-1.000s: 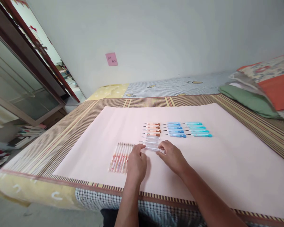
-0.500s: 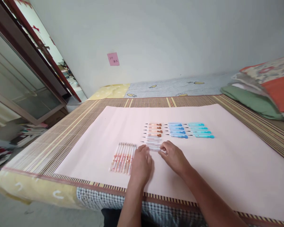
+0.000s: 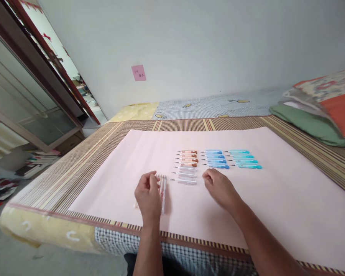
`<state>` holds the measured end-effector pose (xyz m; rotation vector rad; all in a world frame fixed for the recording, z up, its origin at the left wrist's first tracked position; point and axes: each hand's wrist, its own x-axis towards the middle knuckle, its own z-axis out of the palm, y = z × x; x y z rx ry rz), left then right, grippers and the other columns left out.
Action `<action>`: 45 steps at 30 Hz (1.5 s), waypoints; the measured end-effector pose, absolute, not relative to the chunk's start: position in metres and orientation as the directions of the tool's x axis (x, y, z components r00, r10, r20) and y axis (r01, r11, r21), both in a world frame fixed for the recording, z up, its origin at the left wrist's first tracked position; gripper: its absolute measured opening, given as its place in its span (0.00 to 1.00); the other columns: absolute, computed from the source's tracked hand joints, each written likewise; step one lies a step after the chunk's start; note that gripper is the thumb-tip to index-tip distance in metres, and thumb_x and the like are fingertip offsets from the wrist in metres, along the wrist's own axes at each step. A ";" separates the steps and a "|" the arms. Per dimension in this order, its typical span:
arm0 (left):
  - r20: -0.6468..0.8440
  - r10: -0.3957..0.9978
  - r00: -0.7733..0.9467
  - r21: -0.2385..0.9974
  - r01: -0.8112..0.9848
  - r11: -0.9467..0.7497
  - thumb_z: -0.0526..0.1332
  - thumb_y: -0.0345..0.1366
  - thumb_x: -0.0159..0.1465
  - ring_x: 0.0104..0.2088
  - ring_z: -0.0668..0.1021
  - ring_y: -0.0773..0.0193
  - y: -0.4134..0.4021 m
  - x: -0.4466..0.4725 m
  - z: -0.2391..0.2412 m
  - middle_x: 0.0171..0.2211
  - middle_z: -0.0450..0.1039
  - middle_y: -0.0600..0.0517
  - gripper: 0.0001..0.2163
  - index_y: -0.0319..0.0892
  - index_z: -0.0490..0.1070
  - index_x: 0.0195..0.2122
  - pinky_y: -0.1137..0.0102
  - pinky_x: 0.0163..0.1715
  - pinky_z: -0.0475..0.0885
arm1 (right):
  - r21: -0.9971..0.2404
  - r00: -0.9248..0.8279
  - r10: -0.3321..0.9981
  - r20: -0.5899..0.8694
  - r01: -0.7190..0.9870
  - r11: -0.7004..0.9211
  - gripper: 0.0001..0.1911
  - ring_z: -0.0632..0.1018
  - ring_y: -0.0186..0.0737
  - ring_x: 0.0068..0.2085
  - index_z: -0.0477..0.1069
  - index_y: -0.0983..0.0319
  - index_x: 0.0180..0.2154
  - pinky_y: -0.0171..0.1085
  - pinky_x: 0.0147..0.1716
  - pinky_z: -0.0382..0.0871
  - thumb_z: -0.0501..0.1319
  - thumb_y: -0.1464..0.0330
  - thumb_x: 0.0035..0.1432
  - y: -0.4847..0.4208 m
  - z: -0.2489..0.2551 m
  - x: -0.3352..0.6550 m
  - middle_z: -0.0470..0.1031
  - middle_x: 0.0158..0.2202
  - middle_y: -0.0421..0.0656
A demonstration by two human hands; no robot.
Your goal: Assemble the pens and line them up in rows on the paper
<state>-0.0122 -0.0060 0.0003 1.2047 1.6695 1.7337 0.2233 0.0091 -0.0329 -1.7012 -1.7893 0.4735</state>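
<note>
Toward the pink sheet's (image 3: 109, 188) near edge, our curled left hand (image 3: 148, 193), grip unclear, could skew the white pens (image 3: 163, 196) by brushing them; our right hand (image 3: 220, 187) is closed.

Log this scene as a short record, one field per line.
Left hand: left hand over the pink-and-white pens; grip unclear
Right hand: right hand, fingers curled, right of the clear pens, apart from them
Far columns: brown pens, blue pens, teal pens, left to right
Surface: pale pink sheet on a striped mat
Wall: pink note
</note>
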 end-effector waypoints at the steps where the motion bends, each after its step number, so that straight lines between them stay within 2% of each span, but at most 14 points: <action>1: 0.273 0.775 -0.570 0.962 0.188 -0.200 0.61 0.40 0.63 0.23 0.72 0.67 -0.006 -0.015 0.003 0.26 0.75 0.53 0.10 0.41 0.78 0.37 0.71 0.25 0.68 | -0.639 0.026 0.984 0.175 0.763 0.094 0.06 0.73 0.38 0.33 0.67 0.58 0.30 0.36 0.33 0.61 0.53 0.72 0.57 0.008 -0.031 0.223 0.74 0.34 0.41; 4: 0.189 0.711 -0.677 0.961 -0.021 -0.275 0.63 0.41 0.61 0.21 0.68 0.70 -0.005 -0.025 0.006 0.23 0.70 0.56 0.10 0.40 0.77 0.35 0.74 0.22 0.63 | -0.624 0.046 0.988 0.144 0.779 0.055 0.06 0.73 0.38 0.32 0.67 0.58 0.30 0.35 0.32 0.60 0.53 0.71 0.58 0.007 -0.029 0.223 0.74 0.33 0.41; 7: 0.044 0.702 -0.710 0.932 -0.224 -0.284 0.66 0.40 0.57 0.20 0.66 0.72 -0.003 -0.033 0.004 0.22 0.68 0.57 0.09 0.38 0.76 0.34 0.76 0.20 0.59 | -0.604 0.043 0.993 0.111 0.796 0.033 0.07 0.74 0.38 0.36 0.69 0.59 0.32 0.35 0.34 0.61 0.53 0.73 0.59 0.008 -0.030 0.225 0.75 0.37 0.42; 10: -0.045 0.686 -0.726 0.900 -0.328 -0.288 0.67 0.38 0.54 0.20 0.66 0.73 -0.001 -0.038 0.000 0.22 0.69 0.58 0.10 0.38 0.75 0.34 0.77 0.20 0.59 | -0.594 0.026 0.996 0.083 0.804 0.028 0.08 0.75 0.39 0.38 0.70 0.60 0.35 0.36 0.37 0.62 0.53 0.74 0.60 0.010 -0.032 0.226 0.75 0.39 0.43; 18: -0.065 0.679 -0.732 0.897 -0.341 -0.281 0.68 0.39 0.53 0.21 0.67 0.73 0.000 -0.033 0.001 0.24 0.71 0.56 0.11 0.38 0.75 0.34 0.77 0.20 0.59 | -0.594 0.009 0.986 0.168 0.799 0.093 0.11 0.76 0.41 0.40 0.71 0.60 0.39 0.38 0.39 0.66 0.52 0.74 0.61 0.014 -0.042 0.223 0.74 0.42 0.44; 23: -0.074 0.687 -0.723 0.883 -0.368 -0.292 0.68 0.38 0.52 0.21 0.67 0.73 -0.001 -0.032 0.001 0.24 0.71 0.57 0.11 0.38 0.75 0.34 0.77 0.21 0.61 | -0.587 -0.008 0.972 0.234 0.796 0.148 0.15 0.75 0.46 0.52 0.72 0.61 0.48 0.43 0.52 0.68 0.53 0.72 0.62 0.017 -0.052 0.224 0.75 0.49 0.49; 26: -0.083 0.690 -0.719 0.879 -0.380 -0.289 0.68 0.39 0.52 0.21 0.67 0.73 -0.001 -0.032 0.000 0.23 0.71 0.57 0.12 0.38 0.75 0.33 0.77 0.21 0.61 | -0.590 -0.006 0.971 0.240 0.794 0.151 0.17 0.74 0.47 0.55 0.72 0.62 0.51 0.45 0.56 0.66 0.53 0.72 0.62 0.018 -0.054 0.225 0.74 0.52 0.50; 29: -0.078 0.686 -0.723 0.879 -0.375 -0.295 0.69 0.39 0.51 0.20 0.67 0.73 -0.001 -0.037 -0.001 0.23 0.71 0.57 0.12 0.38 0.75 0.33 0.77 0.20 0.60 | -0.620 -0.014 0.972 0.235 0.768 0.161 0.17 0.75 0.47 0.54 0.72 0.62 0.51 0.45 0.55 0.67 0.53 0.72 0.63 0.016 -0.044 0.224 0.74 0.51 0.49; 32: -0.074 0.669 -0.739 0.874 -0.371 -0.313 0.69 0.38 0.50 0.21 0.67 0.74 -0.002 -0.046 -0.001 0.23 0.71 0.57 0.12 0.38 0.75 0.33 0.77 0.19 0.58 | -0.679 -0.071 0.973 0.222 0.705 0.206 0.15 0.77 0.45 0.47 0.72 0.61 0.49 0.44 0.50 0.70 0.53 0.71 0.64 0.007 -0.024 0.213 0.75 0.49 0.48; 37: -0.100 0.654 -0.750 0.856 -0.400 -0.327 0.69 0.37 0.48 0.21 0.67 0.74 -0.003 -0.058 0.000 0.22 0.70 0.57 0.12 0.37 0.75 0.32 0.78 0.19 0.57 | -0.750 -0.330 0.921 0.205 0.552 0.365 0.14 0.77 0.42 0.44 0.74 0.57 0.48 0.40 0.48 0.70 0.54 0.71 0.64 -0.023 0.001 0.165 0.74 0.47 0.45; 41: -0.119 0.661 -0.741 0.844 -0.426 -0.326 0.69 0.36 0.46 0.21 0.66 0.74 -0.004 -0.062 -0.001 0.22 0.70 0.57 0.13 0.37 0.75 0.32 0.77 0.20 0.56 | -0.659 -0.542 0.836 0.080 0.600 0.453 0.11 0.77 0.41 0.42 0.75 0.58 0.47 0.37 0.44 0.69 0.58 0.70 0.64 -0.045 -0.004 0.125 0.74 0.44 0.44; 45: -0.127 0.667 -0.734 0.841 -0.436 -0.320 0.69 0.37 0.46 0.21 0.66 0.74 -0.004 -0.065 -0.003 0.22 0.70 0.57 0.13 0.36 0.75 0.32 0.77 0.20 0.56 | -0.524 -0.562 0.827 0.026 0.697 0.490 0.07 0.77 0.44 0.45 0.73 0.60 0.43 0.37 0.44 0.67 0.60 0.68 0.64 -0.051 -0.013 0.107 0.74 0.43 0.45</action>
